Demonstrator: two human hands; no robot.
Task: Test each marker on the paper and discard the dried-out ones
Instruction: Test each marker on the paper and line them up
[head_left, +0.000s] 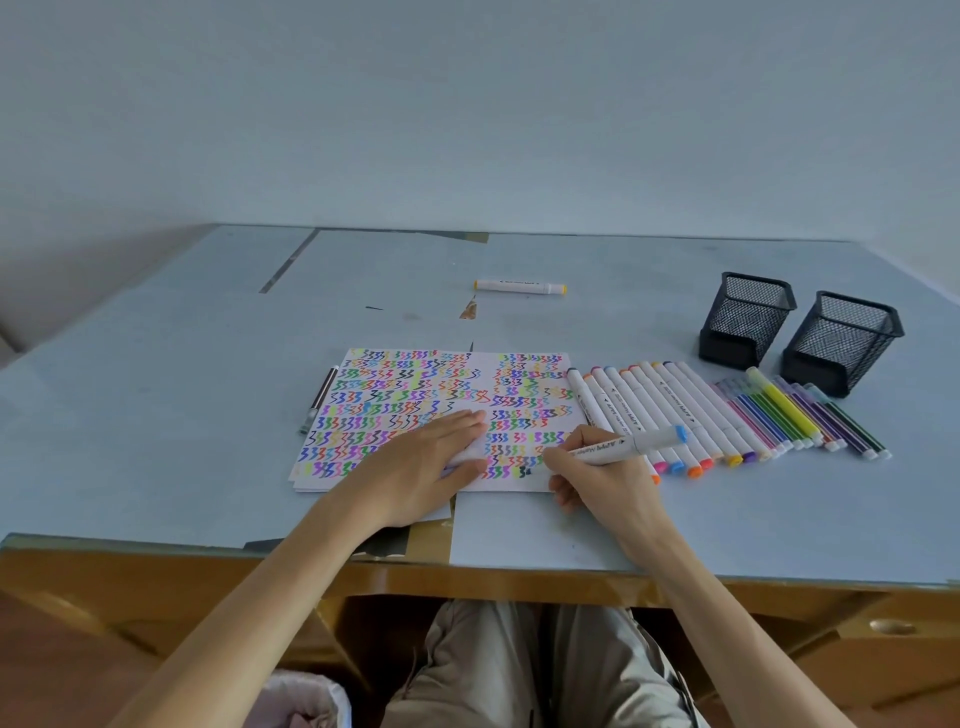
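The marker (626, 446) is pinched in the right hand (592, 480), its tip on the paper (530, 483) at the near right corner to lay a test squiggle. The left hand (415, 467) lies flat, fingers straight, pinning the paper. Right of the paper lie rowed markers (675, 410) and 2 mesh cups (795, 332); bare counter (182, 389) lies left.

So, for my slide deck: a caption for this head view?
Right hand tests a marker on scribbled paper; left hand steadies it.
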